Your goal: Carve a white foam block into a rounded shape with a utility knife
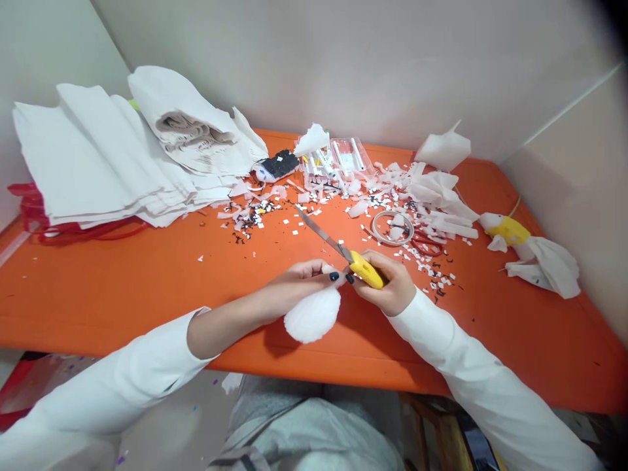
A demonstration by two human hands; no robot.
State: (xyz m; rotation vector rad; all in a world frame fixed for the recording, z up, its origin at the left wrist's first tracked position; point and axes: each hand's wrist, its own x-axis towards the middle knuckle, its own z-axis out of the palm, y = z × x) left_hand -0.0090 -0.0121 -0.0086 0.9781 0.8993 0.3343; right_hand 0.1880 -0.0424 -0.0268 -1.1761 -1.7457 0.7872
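My right hand (387,282) grips yellow-handled scissors (367,269), their metal blades pointing up and away to the left. The blades appear closed together. My left hand (309,282) pinches a rounded white piece of thin paper (314,315) at its narrow end. This piece hangs just over the table's near edge, its wide end toward me. The fingertips of both hands meet close together at its narrow end. The right fingers partly hide the scissors' handle loops.
White paper sheets (93,157) are stacked at left beside a folded bundle (186,118). Scraps (432,190), a tape roll (392,227), and a clear box of markers (350,157) lie on the orange table (196,281). A yellow-and-white wrapped object (507,229) rests at right.
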